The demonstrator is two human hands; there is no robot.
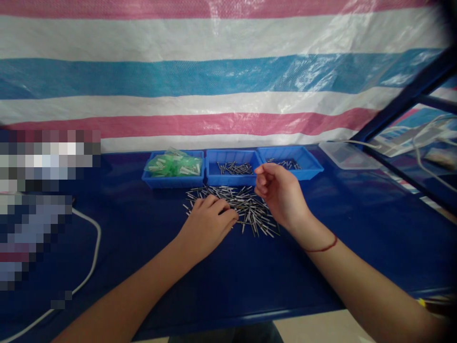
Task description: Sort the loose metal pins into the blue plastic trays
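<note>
A heap of small metal pins [246, 205] lies on the blue table [321, 267] in front of three blue trays. My left hand [209, 224] rests palm down on the left part of the heap, its fingers curled and pressed together over some pins. My right hand [280, 193] is raised just above the right part of the heap, near the middle tray [233, 172]. Its fingers are bent in a pinch; what they hold is too small to make out. A red string circles my right wrist.
The left tray [173, 174] holds green plastic bags, the middle and right tray [291, 162] hold a few pins. A clear lid [348, 155] lies at the right. A white cable [89, 257] runs along the left. A striped tarp hangs behind; a blue frame stands right.
</note>
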